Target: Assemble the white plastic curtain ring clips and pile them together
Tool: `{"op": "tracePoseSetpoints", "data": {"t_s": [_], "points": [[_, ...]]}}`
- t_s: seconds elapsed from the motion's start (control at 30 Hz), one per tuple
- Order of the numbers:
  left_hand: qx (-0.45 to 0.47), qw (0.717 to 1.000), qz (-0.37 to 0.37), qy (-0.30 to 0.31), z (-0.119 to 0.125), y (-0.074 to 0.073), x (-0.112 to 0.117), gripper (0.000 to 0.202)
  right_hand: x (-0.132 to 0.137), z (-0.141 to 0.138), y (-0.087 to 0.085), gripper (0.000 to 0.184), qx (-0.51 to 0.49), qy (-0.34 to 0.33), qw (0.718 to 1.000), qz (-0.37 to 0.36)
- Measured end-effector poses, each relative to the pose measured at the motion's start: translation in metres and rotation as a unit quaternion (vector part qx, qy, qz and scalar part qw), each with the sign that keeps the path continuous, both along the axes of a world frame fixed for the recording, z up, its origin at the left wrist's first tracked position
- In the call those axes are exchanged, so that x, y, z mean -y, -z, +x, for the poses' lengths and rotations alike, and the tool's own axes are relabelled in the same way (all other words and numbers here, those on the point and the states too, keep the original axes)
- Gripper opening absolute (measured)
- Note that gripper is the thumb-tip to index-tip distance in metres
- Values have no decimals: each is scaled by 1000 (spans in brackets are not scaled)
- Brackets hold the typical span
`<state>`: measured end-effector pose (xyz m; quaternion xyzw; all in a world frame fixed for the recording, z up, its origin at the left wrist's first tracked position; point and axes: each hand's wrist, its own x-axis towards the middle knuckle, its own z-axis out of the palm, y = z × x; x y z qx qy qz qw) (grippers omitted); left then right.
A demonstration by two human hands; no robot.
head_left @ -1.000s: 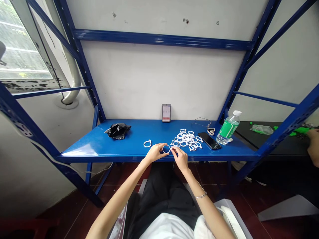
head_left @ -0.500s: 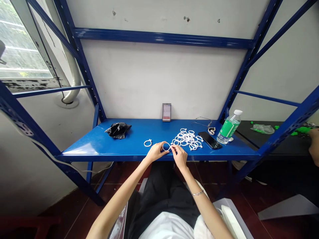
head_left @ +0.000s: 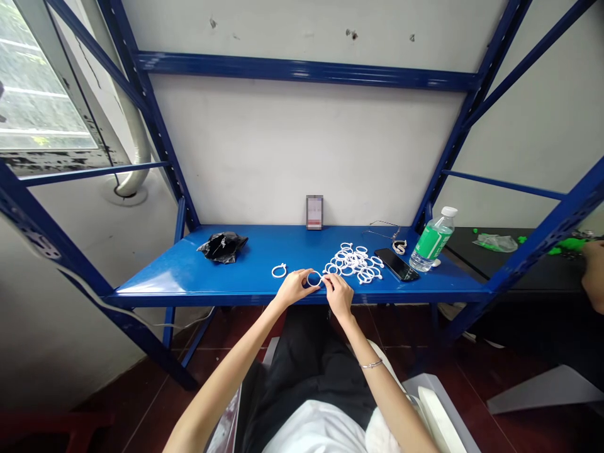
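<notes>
Between my two hands, at the front edge of the blue table, a white plastic ring (head_left: 314, 285) is held up. My left hand (head_left: 293, 287) pinches the ring's left side with its fingers closed. On the other side my right hand (head_left: 338, 294) has its fingertips closed on the ring's right end; the small part there is mostly hidden by the fingers. A single white ring (head_left: 279, 271) with a small knob lies on the table to the left. Just beyond my right hand is a loose pile of similar white rings (head_left: 352, 261).
On the blue table (head_left: 174, 277) are a crumpled black plastic bag (head_left: 223, 246), a black phone (head_left: 397, 264), glasses (head_left: 384, 231) and a water bottle (head_left: 433, 240). A small screen (head_left: 314, 212) leans on the wall. Blue posts frame both sides. At far right another person's hand (head_left: 593, 270) shows.
</notes>
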<state>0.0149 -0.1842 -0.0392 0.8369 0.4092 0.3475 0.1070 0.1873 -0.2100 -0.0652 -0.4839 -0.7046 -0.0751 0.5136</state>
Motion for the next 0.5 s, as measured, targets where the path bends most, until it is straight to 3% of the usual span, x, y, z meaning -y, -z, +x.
{"op": "tracePoseSetpoints", "data": {"t_s": [0.5], "points": [[36, 999, -11, 24, 0, -3, 2, 52, 0, 1, 2, 32, -1, -14, 1000, -10]]}}
